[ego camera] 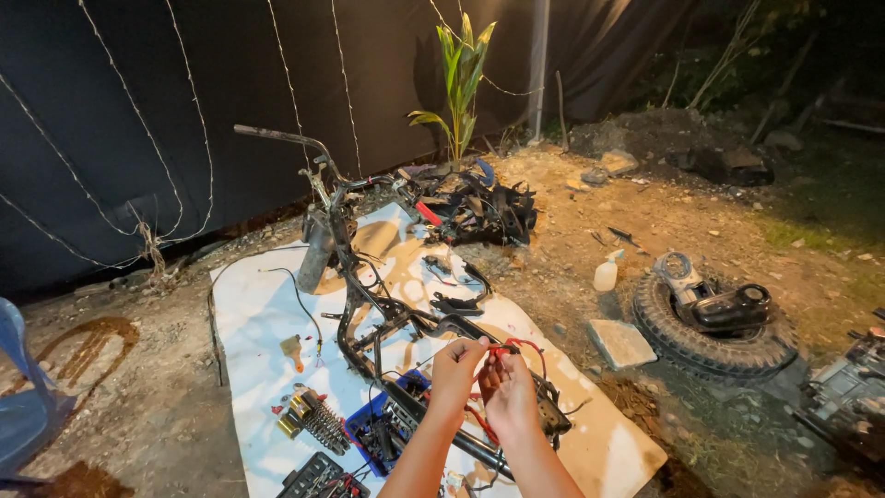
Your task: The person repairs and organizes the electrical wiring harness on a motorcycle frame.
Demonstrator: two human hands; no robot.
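My left hand (454, 369) and my right hand (510, 392) are raised side by side over a stripped black scooter frame (369, 304) lying on a white sheet (258, 314). Both hands pinch a bundle of red wires (518, 347) that loops up from the frame's rear part. Handlebars (277, 138) and the front fork stick up at the far end of the frame. Below my wrists a blue tray (378, 429) holds small dark parts.
A shock spring (318, 420) and a socket set case (318, 478) lie on the sheet's near left. A tyre with an engine part (714, 318), a white bottle (606, 273) and a flat stone (620, 343) sit on dirt at right. Black body panels (479, 207) lie beyond; a blue chair (18, 387) stands left.
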